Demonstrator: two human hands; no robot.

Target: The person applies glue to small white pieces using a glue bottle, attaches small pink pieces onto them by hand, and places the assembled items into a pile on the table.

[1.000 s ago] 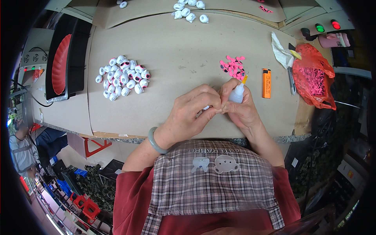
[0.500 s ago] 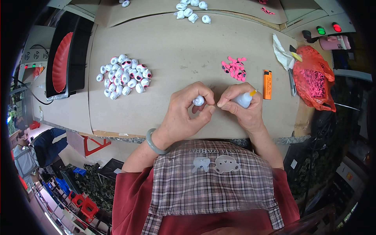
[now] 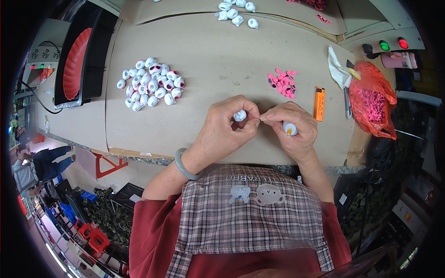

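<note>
Curled fingers of my left hand (image 3: 222, 123) hold a small white rounded piece (image 3: 239, 115) over the table. My right hand (image 3: 299, 127) grips a small translucent squeeze bottle (image 3: 290, 126) in its palm, yellow tip toward me. Its thumb and forefinger are pinched against the left fingertips; whatever lies between them is too small to make out. To the left is a heap of white rounded pieces (image 3: 152, 86), several with pink-and-black patches. Small pink-and-black flat pieces (image 3: 283, 83) are scattered beyond my right hand.
An orange oblong packet (image 3: 319, 104) lies right of the pink pieces, near a grey cutter (image 3: 347, 103), a white tissue (image 3: 338, 69) and a red plastic bag (image 3: 364, 99). More white pieces (image 3: 232, 14) sit at the back. A black bin (image 3: 95, 55) stands left.
My right hand has turned, so the bottle's yellow tip points toward me instead of up and right. The fingertips of both hands have come together. The whole view has shifted slightly.
</note>
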